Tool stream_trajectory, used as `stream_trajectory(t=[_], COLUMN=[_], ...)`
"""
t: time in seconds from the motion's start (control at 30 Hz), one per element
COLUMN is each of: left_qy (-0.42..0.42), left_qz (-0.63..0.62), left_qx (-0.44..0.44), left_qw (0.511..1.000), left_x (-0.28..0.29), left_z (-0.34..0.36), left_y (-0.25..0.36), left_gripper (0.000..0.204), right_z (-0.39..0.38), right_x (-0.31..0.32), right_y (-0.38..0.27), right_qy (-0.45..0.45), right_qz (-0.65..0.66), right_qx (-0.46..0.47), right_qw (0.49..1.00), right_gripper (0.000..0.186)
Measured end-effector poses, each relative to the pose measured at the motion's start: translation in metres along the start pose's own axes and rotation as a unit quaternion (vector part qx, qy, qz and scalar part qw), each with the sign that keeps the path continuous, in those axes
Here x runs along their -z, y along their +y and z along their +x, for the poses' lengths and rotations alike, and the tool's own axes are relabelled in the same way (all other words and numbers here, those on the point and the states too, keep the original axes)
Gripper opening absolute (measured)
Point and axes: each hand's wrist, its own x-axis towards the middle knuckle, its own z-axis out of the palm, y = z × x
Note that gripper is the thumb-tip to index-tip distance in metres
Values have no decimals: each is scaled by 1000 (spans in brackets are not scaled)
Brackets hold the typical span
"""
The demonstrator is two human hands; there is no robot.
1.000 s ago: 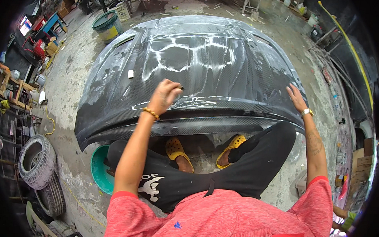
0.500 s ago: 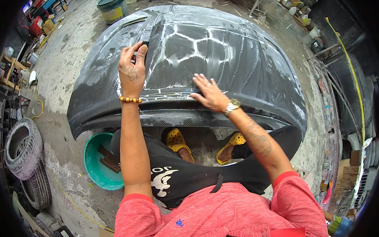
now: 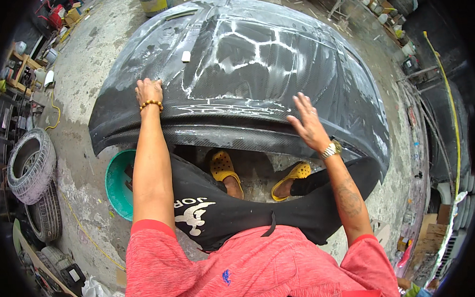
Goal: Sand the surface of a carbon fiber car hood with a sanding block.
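Note:
A large dark car hood [image 3: 298, 102] with a woven carbon pattern lies before me, streaked with white residue and pale branching lines. My left hand [image 3: 149, 90] is palm down at the hood's left part, fingers pointing away and slightly spread. No held thing shows in it, though its underside is hidden. A small white block [image 3: 185, 56] rests on the hood, farther away and to the right of that hand. Over the hood's near right part my right hand [image 3: 309, 124] is open and empty, fingers extended; whether it touches the surface I cannot tell.
A teal basin [image 3: 118, 186] stands on the floor, left of my legs and partly behind my left arm. Two worn tires [image 3: 31, 166] lean farther left. Beyond the hood is a bucket [image 3: 155, 3]. Wood, pipes and a yellow hose [image 3: 445, 99] line the right side.
My left hand has let go of the dark block and moved left and nearer; a white block now shows on the hood. My right hand has shifted right and nearer.

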Motion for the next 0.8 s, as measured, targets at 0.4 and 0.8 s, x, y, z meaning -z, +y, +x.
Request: stream_trajectory(t=[0.4,0.8], left_qy=[90,-12], left_qz=[-207,-229], left_qx=[-184,106], left_qw=[957,968], left_x=[99,94], left_z=[-21,-237], left_y=[9,-232], left_gripper=[43,33], right_z=[39,76], right_x=[-34,-66], right_y=[-18,-56], right_qy=[59,12], right_qz=[-86,-217], right_qx=[47,128], right_qw=[993,968], right_gripper=[49,73])
